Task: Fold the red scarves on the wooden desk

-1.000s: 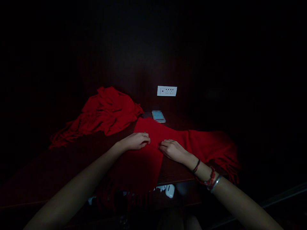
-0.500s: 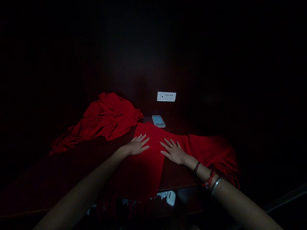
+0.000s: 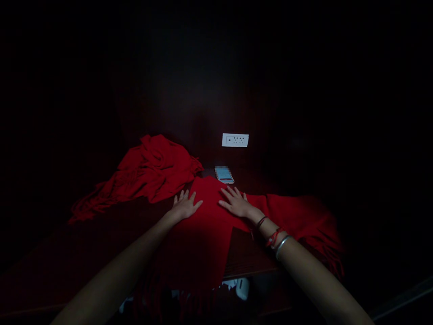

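A red fringed scarf (image 3: 203,243) lies spread on a dark wooden surface, one end hanging over the front edge and the other reaching to the right. My left hand (image 3: 184,206) rests at the left edge of its middle part, fingers apart. Across from it, my right hand (image 3: 237,203) lies flat on the cloth near the fold, its fingers spread. Neither hand grips anything. A second red cloth (image 3: 152,167) with fringes is heaped at the back left, apart from both hands.
Behind the scarf lies a phone (image 3: 224,175) with a lit screen. A white socket panel (image 3: 235,140) is on the dark back wall. Below the front edge (image 3: 250,271) a white object (image 3: 242,288) shows dimly. Much of the surroundings is too dark to make out.
My right hand has moved up and slightly left, further onto the scarf. My left hand has shifted a little left. The view has tilted slightly.
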Available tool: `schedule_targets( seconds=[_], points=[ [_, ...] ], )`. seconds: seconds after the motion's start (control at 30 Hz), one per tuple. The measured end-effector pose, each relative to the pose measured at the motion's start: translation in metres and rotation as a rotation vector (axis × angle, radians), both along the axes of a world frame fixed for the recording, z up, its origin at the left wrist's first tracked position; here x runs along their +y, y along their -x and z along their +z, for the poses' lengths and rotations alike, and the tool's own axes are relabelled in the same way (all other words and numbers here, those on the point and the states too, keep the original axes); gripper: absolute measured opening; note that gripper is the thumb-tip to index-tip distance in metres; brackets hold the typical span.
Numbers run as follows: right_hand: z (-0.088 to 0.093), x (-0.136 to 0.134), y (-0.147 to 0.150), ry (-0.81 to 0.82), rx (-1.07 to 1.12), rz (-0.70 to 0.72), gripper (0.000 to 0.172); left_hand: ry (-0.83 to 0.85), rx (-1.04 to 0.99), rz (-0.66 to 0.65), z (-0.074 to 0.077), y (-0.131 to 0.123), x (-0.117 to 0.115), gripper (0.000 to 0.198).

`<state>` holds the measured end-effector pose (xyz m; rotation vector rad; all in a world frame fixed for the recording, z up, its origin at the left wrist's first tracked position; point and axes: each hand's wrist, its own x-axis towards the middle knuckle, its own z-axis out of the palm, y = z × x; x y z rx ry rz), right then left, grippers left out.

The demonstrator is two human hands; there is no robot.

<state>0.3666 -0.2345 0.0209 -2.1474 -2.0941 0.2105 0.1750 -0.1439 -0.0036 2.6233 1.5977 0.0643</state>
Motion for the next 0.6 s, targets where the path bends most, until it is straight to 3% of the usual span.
schedule_targets(
  seconds=[0.07, 0.13, 0.23, 0.33, 0.5, 0.6],
  points=[
    [-0.010, 0.004, 0.002, 0.071, -0.028, 0.025, 0.067, -0.102, -0.031, -0.049, 0.001, 0.000, -0.004, 0.066],
    [-0.017, 0.004, 0.003, 0.094, -0.042, 0.027, 0.066, -0.216, -0.071, -0.203, 0.003, -0.001, -0.008, 0.061],
    [-0.017, 0.001, 0.001, 0.063, -0.040, 0.011, 0.065, -0.122, -0.039, -0.411, 0.004, -0.004, -0.012, 0.059],
    [-0.013, -0.003, -0.001, 0.022, -0.028, 0.009, 0.067, 0.045, 0.027, -0.413, 0.004, -0.007, -0.012, 0.061],
    [-0.010, -0.018, -0.006, 0.145, -0.008, 0.040, 0.069, 0.081, 0.049, -0.395, 0.007, -0.008, -0.012, 0.063],
    [-0.004, -0.042, -0.023, 0.018, -0.026, 0.017, 0.065, 0.071, 0.051, -0.394, 0.007, -0.007, -0.011, 0.063]
  ],
)
